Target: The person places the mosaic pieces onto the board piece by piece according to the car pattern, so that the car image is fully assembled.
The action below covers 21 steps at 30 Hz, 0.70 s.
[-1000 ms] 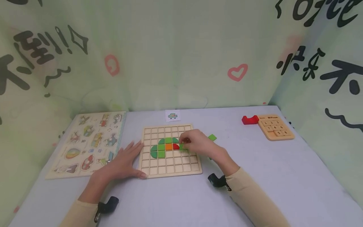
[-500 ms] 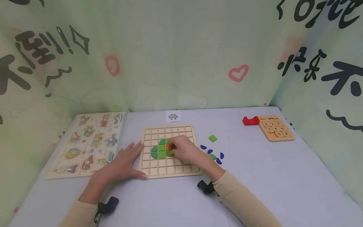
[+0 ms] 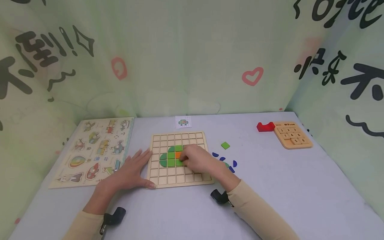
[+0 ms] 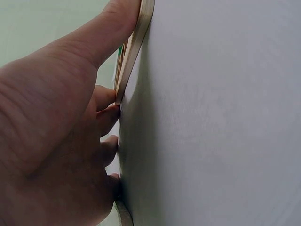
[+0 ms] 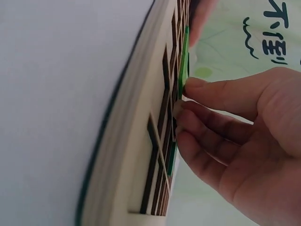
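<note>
The right hand (image 3: 199,160) rests on the pale wooden grid board (image 3: 180,180), its curled fingertips (image 5: 188,106) pinching a flat green tile (image 3: 179,162) down into a square cell just beside the orange piece (image 3: 178,154); the palm hides the tiles behind it; the left hand (image 3: 130,171) lies flat, fingers spread, thumb against the board's thin left edge; the glossy number pad (image 3: 292,135), well right of the fingers, carries digits too small to read surely.
</note>
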Tool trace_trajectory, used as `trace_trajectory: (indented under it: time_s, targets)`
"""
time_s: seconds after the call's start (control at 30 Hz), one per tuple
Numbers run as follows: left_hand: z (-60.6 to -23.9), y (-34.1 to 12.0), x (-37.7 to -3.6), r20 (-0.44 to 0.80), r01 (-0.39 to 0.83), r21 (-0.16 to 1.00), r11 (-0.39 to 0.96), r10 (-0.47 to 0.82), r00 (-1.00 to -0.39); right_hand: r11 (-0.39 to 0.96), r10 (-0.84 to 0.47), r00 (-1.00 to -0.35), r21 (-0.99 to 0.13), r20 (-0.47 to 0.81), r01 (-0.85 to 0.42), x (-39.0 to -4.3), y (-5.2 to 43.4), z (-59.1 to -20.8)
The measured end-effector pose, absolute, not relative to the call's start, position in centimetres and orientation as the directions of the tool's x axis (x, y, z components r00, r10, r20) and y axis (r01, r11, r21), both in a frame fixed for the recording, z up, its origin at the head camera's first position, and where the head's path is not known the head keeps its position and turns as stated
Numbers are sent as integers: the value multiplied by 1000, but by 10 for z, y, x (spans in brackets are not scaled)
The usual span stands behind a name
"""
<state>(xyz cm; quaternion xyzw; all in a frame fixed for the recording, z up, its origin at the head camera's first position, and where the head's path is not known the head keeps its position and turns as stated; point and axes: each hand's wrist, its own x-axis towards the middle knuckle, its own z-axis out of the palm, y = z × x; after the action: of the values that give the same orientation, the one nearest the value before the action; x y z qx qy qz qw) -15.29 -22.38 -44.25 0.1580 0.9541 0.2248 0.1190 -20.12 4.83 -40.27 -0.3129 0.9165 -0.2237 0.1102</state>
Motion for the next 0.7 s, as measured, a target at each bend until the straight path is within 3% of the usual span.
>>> trace_trajectory:
  time_s: [0.23, 0.7]
  targets:
    - [-443, -224, -153, -156, 246, 470, 847, 355, -922, 710, -609, -784, -525, -123, -469, -205, 65, -393]
    - [-439, -223, -151, -153, 249, 476, 844, 358, -921, 803, -441, -885, -505, -147, -317, -230, 121, -377]
